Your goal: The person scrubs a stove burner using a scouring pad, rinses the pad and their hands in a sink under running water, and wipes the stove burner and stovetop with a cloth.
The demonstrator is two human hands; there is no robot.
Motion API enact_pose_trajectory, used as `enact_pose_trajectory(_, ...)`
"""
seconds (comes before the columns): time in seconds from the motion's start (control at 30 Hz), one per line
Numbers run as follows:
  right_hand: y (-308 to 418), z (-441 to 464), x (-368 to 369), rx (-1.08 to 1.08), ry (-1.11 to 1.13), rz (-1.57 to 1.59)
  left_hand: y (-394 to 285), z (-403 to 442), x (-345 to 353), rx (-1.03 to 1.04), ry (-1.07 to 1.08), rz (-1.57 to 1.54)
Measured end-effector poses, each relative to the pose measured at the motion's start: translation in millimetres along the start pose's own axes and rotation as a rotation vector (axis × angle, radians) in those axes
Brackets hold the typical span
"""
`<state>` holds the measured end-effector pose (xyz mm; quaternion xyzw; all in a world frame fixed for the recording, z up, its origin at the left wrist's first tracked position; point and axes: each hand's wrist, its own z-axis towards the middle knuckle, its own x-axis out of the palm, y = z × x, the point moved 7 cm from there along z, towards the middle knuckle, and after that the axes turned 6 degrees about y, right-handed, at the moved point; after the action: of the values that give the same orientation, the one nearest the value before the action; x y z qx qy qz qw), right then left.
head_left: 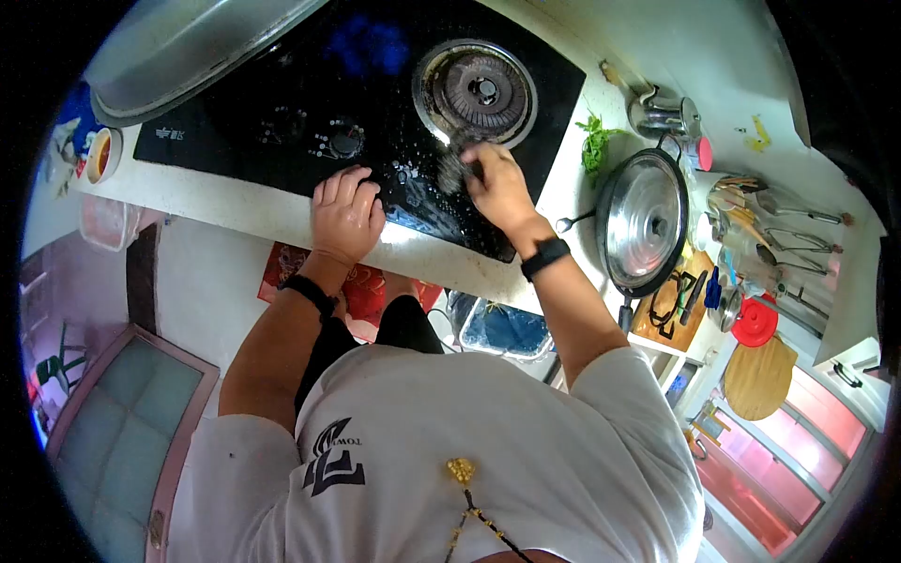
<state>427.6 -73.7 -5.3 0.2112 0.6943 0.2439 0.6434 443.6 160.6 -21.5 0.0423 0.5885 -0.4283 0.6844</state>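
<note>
My right hand (499, 188) grips a dark, wiry steel wool scrubber (454, 171) and presses it against the black glass cooktop (235, 122), just in front of the round burner (486, 90). Wet spots and suds show on the glass beside the scrubber. My left hand (345, 214) lies flat over the front edge of the cooktop, its fingers stretched out close to a control knob (345, 143). It holds nothing that I can see.
A lidded pan (644, 223) stands right of the cooktop, near green herbs (595, 144) and a metal pot (664, 116). A large metal hood (188, 56) hangs at upper left. A small bowl (103, 156) sits at the counter's left end.
</note>
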Motion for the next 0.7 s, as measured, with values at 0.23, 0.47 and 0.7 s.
enact_pose_trajectory(0.23,30,45,21,-0.064,-0.062,0.032,0,-2,1,-0.011,0.007,0.015)
enact_pose_trajectory(0.47,20,-1,-1,-0.081,0.037,0.008,1,-2,5,-0.015,0.018,0.021)
enact_pose_trajectory(0.7,22,-12,-15,-0.123,0.020,-0.143,3,-3,4,-0.024,0.045,-0.036)
